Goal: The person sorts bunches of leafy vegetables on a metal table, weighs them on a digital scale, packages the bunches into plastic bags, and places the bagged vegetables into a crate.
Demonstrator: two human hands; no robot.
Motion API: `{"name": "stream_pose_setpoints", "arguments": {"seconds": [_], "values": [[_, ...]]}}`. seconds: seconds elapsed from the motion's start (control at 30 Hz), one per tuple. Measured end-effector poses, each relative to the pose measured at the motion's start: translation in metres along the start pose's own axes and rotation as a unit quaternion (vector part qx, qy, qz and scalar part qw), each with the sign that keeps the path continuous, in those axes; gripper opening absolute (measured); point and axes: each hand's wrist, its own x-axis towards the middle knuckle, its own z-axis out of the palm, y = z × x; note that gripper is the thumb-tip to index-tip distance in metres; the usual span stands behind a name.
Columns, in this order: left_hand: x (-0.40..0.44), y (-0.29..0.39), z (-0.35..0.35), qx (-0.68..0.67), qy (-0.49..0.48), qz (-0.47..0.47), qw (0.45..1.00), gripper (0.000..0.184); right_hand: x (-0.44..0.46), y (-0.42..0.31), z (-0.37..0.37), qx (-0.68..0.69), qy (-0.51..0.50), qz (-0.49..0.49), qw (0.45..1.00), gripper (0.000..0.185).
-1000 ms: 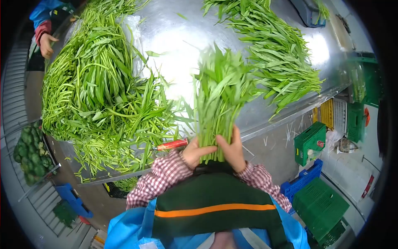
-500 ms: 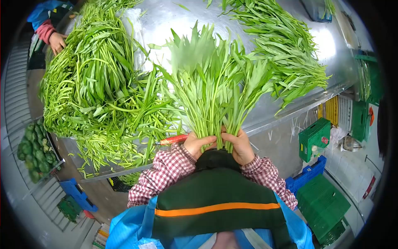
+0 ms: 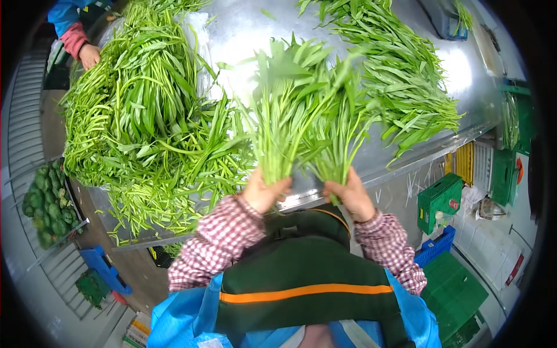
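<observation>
Greens (image 3: 277, 127) gripped in left fingers (image 3: 264, 191); more (image 3: 333, 151) in right fingers (image 3: 352, 194).

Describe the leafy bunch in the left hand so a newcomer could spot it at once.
Start at the metal table; checked sleeves reach toward its near edge. Find the left hand, gripping the left bunch by its stems. This bunch is nearer the right-side pile of greens, while the right bunch, in the right hand, is nearer the left-side heap.
</observation>
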Motion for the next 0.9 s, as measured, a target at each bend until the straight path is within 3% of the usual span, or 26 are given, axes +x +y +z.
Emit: {"name": "stream_pose_setpoints", "arguments": {"seconds": [0.07, 0.13, 0.2, 0.27, 0.3, 0.33, 0.37, 0.43, 0.5, 0.53, 0.57, 0.63, 0.67, 0.7, 0.73, 0.8, 0.9], "values": [[-0.02, 0.072, -0.031, 0.144, 0.075, 0.029, 0.986, 0.036, -0.016, -0.035, -0.039, -0.076, -0.007, -0.035, 0.996, 0.036], [-0.053, 0.139, -0.081, 0.325, 0.094, 0.199, 0.92, 0.042, -0.06, -0.097, -0.063, -0.161, 0.031, -0.092, 0.982, 0.039], [-0.055, 0.179, -0.121, 0.439, 0.123, 0.109, 0.883, 0.049, -0.059, -0.111, -0.097, -0.139, -0.048, -0.077, 0.986, 0.041], [-0.01, 0.183, -0.132, 0.675, 0.183, -0.016, 0.715, 0.049, 0.006, -0.085, -0.115, -0.465, -0.013, 0.048, 0.884, 0.044], [-0.021, 0.217, -0.112, 0.765, 0.13, -0.036, 0.629, 0.049, -0.002, -0.102, -0.104, -0.442, -0.044, -0.018, 0.896, 0.046], [-0.04, 0.236, -0.111, 0.696, 0.099, 0.119, 0.701, 0.051, -0.015, -0.121, -0.084, -0.418, -0.081, -0.078, 0.901, 0.048], [-0.044, 0.251, -0.125, 0.564, 0.06, 0.16, 0.808, 0.048, -0.039, -0.153, -0.063, -0.332, -0.06, -0.03, 0.941, 0.043], [-0.043, 0.279, -0.13, 0.402, 0.094, 0.073, 0.908, 0.033, -0.025, -0.168, -0.07, -0.224, -0.086, -0.083, 0.967, 0.033], [-0.029, 0.271, -0.119, 0.196, 0.161, 0.156, 0.955, 0.02, -0.009, -0.179, -0.059, -0.108, -0.054, -0.175, 0.977, 0.028], [-0.028, 0.268, -0.103, 0.093, 0.182, 0.168, 0.964, 0.019, -0.009, -0.186, -0.043, -0.047, -0.037, -0.21, 0.976, 0.028], [-0.035, 0.261, -0.072, 0.09, 0.115, 0.192, 0.97, 0.019, -0.012, -0.187, -0.027, 0.015, -0.019, -0.234, 0.972, 0.027], [-0.03, 0.217, -0.032, 0.02, 0.08, 0.077, 0.994, 0.02, -0.012, -0.171, 0.011, 0.064, 0.039, -0.192, 0.978, 0.024], [-0.018, 0.183, -0.014, -0.083, 0.029, 0.059, 0.994, 0.018, -0.001, -0.15, 0.025, 0.082, 0.029, -0.197, 0.977, 0.023], [-0.01, 0.146, 0.008, -0.181, 0.058, 0.033, 0.981, 0.016, 0.01, -0.12, 0.033, 0.106, 0.023, -0.153, 0.982, 0.023], [0.001, 0.1, 0.014, -0.225, -0.024, 0.023, 0.974, 0.017, 0.02, -0.082, 0.04, 0.152, -0.003, -0.13, 0.98, 0.025], [0.022, 0.022, 0.033, -0.262, -0.011, -0.009, 0.965, 0.021, 0.03, -0.023, 0.05, 0.136, 0.021, -0.016, 0.99, 0.031], [0.025, -0.009, 0.033, -0.304, -0.012, -0.101, 0.947, 0.026, 0.034, 0.008, 0.045, 0.097, 0.0, -0.006, 0.995, 0.032]]}}
